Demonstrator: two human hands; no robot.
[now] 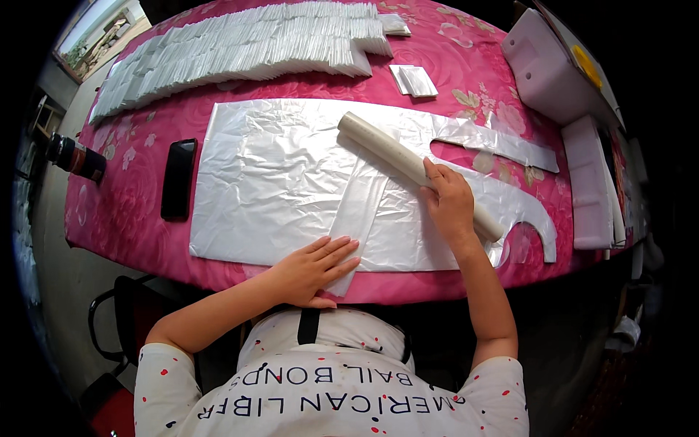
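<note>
Now — right hand (449, 198) grips the pale tube (384, 147), left hand (314, 271) flat, fingers parted, on folded film (361, 204) — best kept smooth.

A head-worn fisheye looks down on the nearby table (135, 211)

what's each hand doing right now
Left hand: open, flat on the white plastic strip.
Right hand: closed around the pale tube.

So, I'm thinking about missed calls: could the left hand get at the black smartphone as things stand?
Probably yes: the left hand seems to grip nothing, and only the flat white plastic bag lies between it and the uncovered black smartphone.
</note>
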